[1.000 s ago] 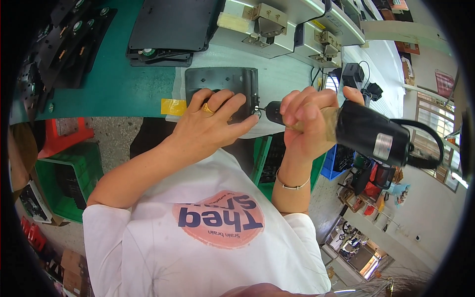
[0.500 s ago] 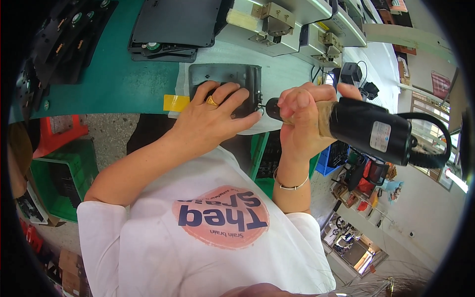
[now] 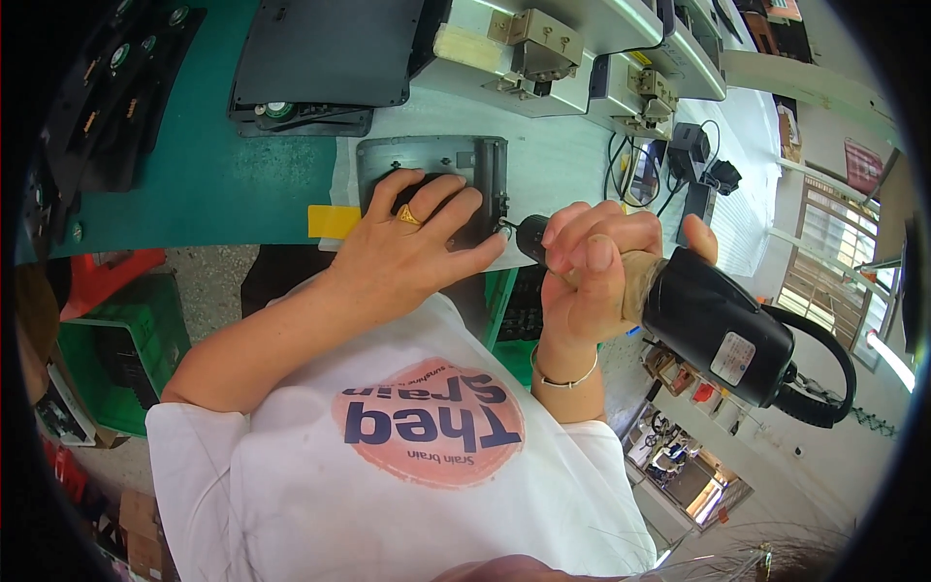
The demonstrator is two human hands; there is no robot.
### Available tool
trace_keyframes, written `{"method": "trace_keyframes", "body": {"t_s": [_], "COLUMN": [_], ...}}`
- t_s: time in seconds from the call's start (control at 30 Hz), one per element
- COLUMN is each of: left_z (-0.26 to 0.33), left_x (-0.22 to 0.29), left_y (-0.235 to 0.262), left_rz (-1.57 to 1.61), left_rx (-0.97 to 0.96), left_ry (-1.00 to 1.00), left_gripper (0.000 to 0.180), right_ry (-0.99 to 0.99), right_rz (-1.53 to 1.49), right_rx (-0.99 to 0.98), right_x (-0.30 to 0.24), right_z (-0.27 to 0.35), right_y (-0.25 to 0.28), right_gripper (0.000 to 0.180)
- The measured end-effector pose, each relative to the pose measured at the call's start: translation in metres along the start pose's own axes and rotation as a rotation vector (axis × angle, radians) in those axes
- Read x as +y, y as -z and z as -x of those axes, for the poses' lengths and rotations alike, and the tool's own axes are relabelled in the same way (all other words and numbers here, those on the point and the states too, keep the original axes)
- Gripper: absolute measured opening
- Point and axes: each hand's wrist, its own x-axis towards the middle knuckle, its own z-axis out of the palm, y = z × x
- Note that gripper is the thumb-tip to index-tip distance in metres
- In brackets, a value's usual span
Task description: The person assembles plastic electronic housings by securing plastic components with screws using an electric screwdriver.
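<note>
At the centre of the frame, a dark panel lies on a white sheet, which seems to cushion it from the surface. The left hand rests over its lower half, fingers apart rather than closed, probably to steady it; the thumb reaches the right edge, beside a small bright part.

The right hand is clamped around the wrapped neck of a black power driver, right of centre. The driver lies tilted, nose towards the panel's right edge, which likely keeps its bulky body and cord away from the left hand. Whether the bit touches the bright part is too small to tell.

The surface's near edge runs close below the panel; the left hand hides whether the panel overhangs it. Above, a strip of sheet separates the panel from the metal boxes and the stacked black plates. Yellow tape lies just left, with a green stretch beyond it; loose cables sit upper right.
</note>
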Motion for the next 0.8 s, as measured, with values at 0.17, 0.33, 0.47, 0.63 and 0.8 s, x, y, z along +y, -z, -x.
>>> {"method": "trace_keyframes", "body": {"t_s": [0.17,0.33,0.47,0.63,0.8], "left_z": [-0.004,-0.005,-0.010,-0.010,-0.009], "left_x": [-0.001,0.002,-0.003,0.002,0.005], "left_y": [0.002,0.005,0.004,0.004,0.004], "left_rz": [-0.014,-0.002,-0.051,-0.102,-0.070], "left_rx": [-0.029,-0.021,-0.010,0.015,0.017], "left_ry": [0.008,0.021,-0.025,-0.065,-0.052], "left_gripper": [0.041,0.037,0.040,0.043,0.048], "right_ry": [-0.096,-0.062,0.000,0.108,0.001], "right_rz": [-0.098,-0.158,-0.147,-0.153,-0.279], "right_rx": [0.050,0.010,0.037,0.006,0.001], "right_x": [0.001,0.001,0.008,0.007,0.008], "right_z": [-0.010,-0.008,-0.003,0.003,-0.022], "right_y": [0.005,0.006,0.009,0.015,0.018], "right_gripper": [0.059,0.047,0.042,0.042,0.051]}}
